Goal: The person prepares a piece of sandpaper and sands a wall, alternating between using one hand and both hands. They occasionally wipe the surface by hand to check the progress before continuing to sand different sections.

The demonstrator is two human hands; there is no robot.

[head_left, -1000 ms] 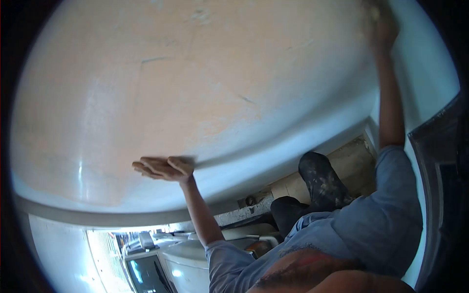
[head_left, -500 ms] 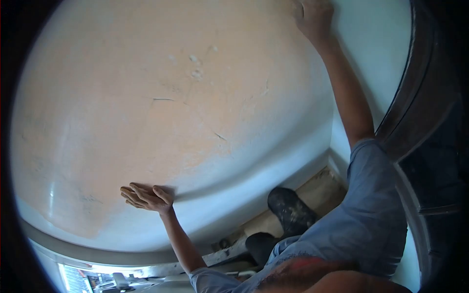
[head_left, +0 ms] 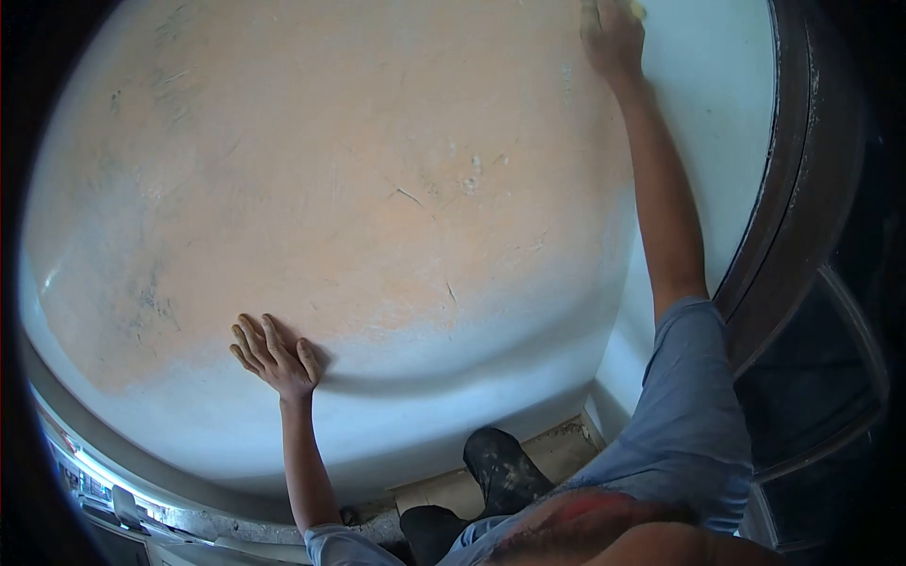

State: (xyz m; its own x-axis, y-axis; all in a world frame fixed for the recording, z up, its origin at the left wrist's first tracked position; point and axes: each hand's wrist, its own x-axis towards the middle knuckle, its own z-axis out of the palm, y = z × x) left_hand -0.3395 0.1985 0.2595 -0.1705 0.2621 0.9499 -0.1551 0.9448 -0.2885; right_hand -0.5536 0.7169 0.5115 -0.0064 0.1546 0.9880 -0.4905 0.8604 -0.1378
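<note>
My left hand (head_left: 274,357) lies flat with its fingers spread against the lower part of a wall (head_left: 311,217). The wall is peach-orange with cracks and chipped spots, and fades to white along its lower edge. My right hand (head_left: 615,42) is raised at the top, by the corner where the orange wall meets a white wall (head_left: 713,104). Its fingers look curled, and a small yellowish edge shows beside them. The frame's edge cuts that hand off, so what it holds cannot be made out.
A dark window or door frame (head_left: 793,189) with dark panes runs down the right side. My legs in dark, stained trousers (head_left: 500,467) stand by a tan floor strip (head_left: 453,492). At lower left a ledge (head_left: 142,472) borders a bright opening with objects beyond.
The view has turned, so the wall marks sit further right and lower. My left hand stays on the wall, its fingers pointing more upward now. My right hand remains high near the corner.
</note>
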